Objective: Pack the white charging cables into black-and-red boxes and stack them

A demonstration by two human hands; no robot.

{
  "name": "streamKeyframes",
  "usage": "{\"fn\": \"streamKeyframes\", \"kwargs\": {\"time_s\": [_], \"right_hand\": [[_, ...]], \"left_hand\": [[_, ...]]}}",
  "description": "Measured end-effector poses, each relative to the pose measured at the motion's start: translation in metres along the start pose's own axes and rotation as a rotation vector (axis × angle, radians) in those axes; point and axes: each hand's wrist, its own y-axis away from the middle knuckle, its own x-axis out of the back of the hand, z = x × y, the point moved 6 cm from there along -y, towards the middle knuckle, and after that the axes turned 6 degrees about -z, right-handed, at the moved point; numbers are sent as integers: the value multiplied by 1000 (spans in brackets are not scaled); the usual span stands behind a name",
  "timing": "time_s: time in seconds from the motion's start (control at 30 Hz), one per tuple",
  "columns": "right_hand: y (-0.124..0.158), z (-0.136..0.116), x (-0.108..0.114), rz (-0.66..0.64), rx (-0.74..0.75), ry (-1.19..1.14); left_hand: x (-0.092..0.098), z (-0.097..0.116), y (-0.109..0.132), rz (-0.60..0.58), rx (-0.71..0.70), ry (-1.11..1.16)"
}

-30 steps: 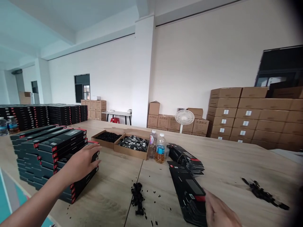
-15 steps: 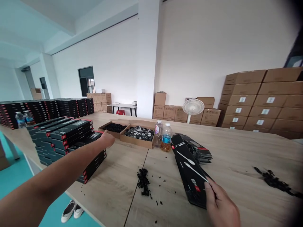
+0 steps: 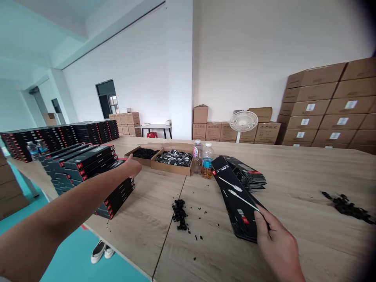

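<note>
My left hand [image 3: 133, 167] is stretched out at the right end of a stack of black boxes [image 3: 91, 157] with red corner marks. It is beside or on an upper box; its fingers are mostly hidden, so its grip does not show. My right hand [image 3: 277, 244] is closed on the near right edge of a flat black carton [image 3: 235, 199] printed with a white cable, thumb on top. This carton slants over the table on the right. Just behind it lies a fanned pile of similar flat black cartons [image 3: 249, 174].
Two plastic bottles [image 3: 207, 160] stand beside a cardboard tray [image 3: 170, 168] of black-and-white pieces. Another tray [image 3: 143, 159] holds small black parts. Loose black bits [image 3: 179, 214] lie mid-table, more bits [image 3: 348, 205] at right. Brown cartons [image 3: 319, 105] and a fan [image 3: 243, 121] stand behind.
The view has shifted slightly, so the table things sit a little higher in it. Both hands keep about the same places, the right still on the flat carton.
</note>
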Motion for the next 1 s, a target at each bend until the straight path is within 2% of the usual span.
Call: {"fn": "streamKeyframes", "kwargs": {"time_s": [0.1,0.17,0.27,0.37,0.4,0.47,0.5,0.53,0.6,0.7,0.8,0.9,1.0], "right_hand": [[1,4,1,30,-15,-17],[2,6,6,83,-33,-29],[4,-6,13,188,-20,-35],[5,-47,8,239,144,-48],[6,-66,1,224,229,-56],[8,-104,-22,92,412,-60],[9,-119,-35,0,465,-51],[9,-129,-49,-86,490,-55],[9,-136,-70,-222,488,-90],[6,-121,-91,-322,378,-139],[5,-105,-118,-488,268,-150],[9,-105,-151,-675,238,-156],[14,-114,-178,-767,261,-100]], "left_hand": [[4,22,10,13,-64,105],[3,51,21,23,-156,196],[-13,116,44,13,-357,381],[-47,197,63,-16,-586,620],[-58,223,66,-27,-661,746],[-73,259,62,-94,-800,1448],[-79,266,52,-56,-754,1738],[-86,266,41,3,-673,1957],[-94,256,18,105,-522,2121],[-93,220,-11,183,-389,2117],[-89,186,-26,207,-330,2072],[-89,176,-30,194,-319,2029],[-90,180,-29,177,-331,2006]]}}
